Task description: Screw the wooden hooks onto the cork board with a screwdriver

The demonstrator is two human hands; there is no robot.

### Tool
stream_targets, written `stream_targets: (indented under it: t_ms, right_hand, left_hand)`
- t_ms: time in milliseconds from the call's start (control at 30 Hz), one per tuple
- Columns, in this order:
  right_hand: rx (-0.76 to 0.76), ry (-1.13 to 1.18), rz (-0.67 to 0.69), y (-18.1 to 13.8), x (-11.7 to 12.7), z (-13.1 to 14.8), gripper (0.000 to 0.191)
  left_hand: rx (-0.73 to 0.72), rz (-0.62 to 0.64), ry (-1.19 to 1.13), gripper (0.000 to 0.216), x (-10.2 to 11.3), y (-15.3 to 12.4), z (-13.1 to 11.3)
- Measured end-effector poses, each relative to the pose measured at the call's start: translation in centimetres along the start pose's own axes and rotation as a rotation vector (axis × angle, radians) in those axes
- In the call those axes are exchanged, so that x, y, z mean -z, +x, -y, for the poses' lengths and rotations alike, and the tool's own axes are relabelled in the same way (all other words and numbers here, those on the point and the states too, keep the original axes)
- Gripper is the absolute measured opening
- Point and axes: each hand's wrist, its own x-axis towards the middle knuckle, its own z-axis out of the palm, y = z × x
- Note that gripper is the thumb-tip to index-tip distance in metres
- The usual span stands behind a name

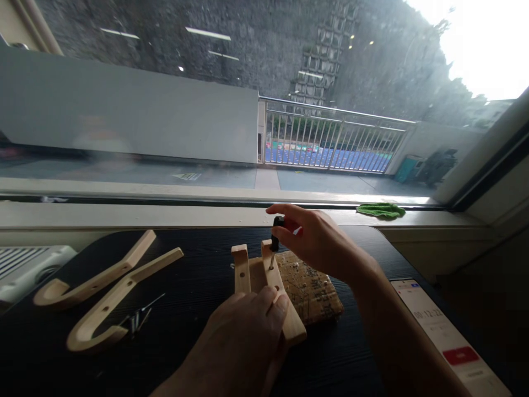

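Note:
My right hand (312, 234) grips a black-handled screwdriver (276, 231), its shaft pointing down into a hole near the upper end of a light wooden piece (285, 298). With fingers closed around the lower part of that wooden assembly, my left hand (252, 325) presses it on the table. A second wooden strip (242, 270) with a hole stands parallel on the left, and a wooden board lies between the two. Beneath and to the right sits a flat block wrapped in brown tape (316, 292). Whether a screw is under the screwdriver tip I cannot tell.
On the black table (198, 298), two hook-shaped wooden pieces (99, 309) (95, 281) lie at left beside several loose screws (135, 321). A phone showing a timer (438, 325) lies at right. A green cloth (380, 210) rests on the window sill (198, 216). A white appliance (37, 264) stands far left.

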Motion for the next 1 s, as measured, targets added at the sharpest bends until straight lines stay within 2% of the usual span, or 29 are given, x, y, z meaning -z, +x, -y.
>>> stream_targets:
  t_ms: [167, 400, 567, 800, 1000]
  right_hand:
    - [0.071, 0.024, 0.027, -0.2, 0.4, 0.4, 0.033]
    - [0.092, 0.003, -0.008, 0.2, -0.1, 0.1, 0.03]
    - [0.044, -0.015, -0.038, 0.3, -0.2, -0.4, 0.024]
    - [-0.002, -0.02, -0.099, 0.5, -0.6, -0.5, 0.022]
    - [0.03, -0.046, -0.044, 0.2, -0.5, -0.2, 0.035]
  left_hand:
    - [0.015, -0.07, 0.025, 0.027, 0.1, -0.2, -0.4]
    - [0.027, -0.068, 0.057, 0.032, 0.3, -0.1, -0.7]
    - [-0.001, -0.019, 0.072, 0.035, 0.4, 0.0, -0.5]
    - [-0.043, 0.054, 0.077, 0.028, -0.1, 0.3, -0.1]
    - [-0.007, 0.082, 0.11, 0.03, 0.7, 0.2, -0.5]
